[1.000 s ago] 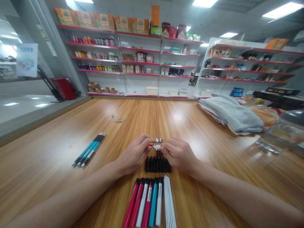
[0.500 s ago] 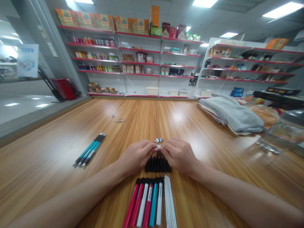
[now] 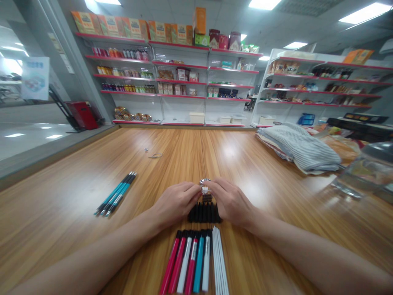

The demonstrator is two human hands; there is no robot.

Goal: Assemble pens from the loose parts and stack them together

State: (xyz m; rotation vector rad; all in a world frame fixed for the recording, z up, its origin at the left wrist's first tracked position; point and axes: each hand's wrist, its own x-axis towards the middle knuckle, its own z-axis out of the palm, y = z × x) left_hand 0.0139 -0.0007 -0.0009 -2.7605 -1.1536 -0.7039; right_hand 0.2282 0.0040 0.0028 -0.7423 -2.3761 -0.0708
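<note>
My left hand (image 3: pixel 175 203) and my right hand (image 3: pixel 229 200) meet at the table's middle, fingertips pinched together on a small cluster of silver pen tips (image 3: pixel 204 181) and white pieces (image 3: pixel 204 189). Just below the fingers lies a row of black pen caps (image 3: pixel 204 213). Nearer me lie several pen barrels (image 3: pixel 188 262) in red, white and teal, side by side, with thin white refills (image 3: pixel 220 262) to their right.
A bundle of teal and black pens (image 3: pixel 116 194) lies to the left on the wooden table (image 3: pixel 76 213). Folded striped cloth (image 3: pixel 302 149) and a clear container (image 3: pixel 362 172) are at the right. A small ring and wire (image 3: pixel 154 155) lie farther back. Shop shelves (image 3: pixel 181 82) stand behind.
Both hands have drawn closer together and lowered slightly onto the silver and white pieces. The silver tips now sit tighter between the fingertips.
</note>
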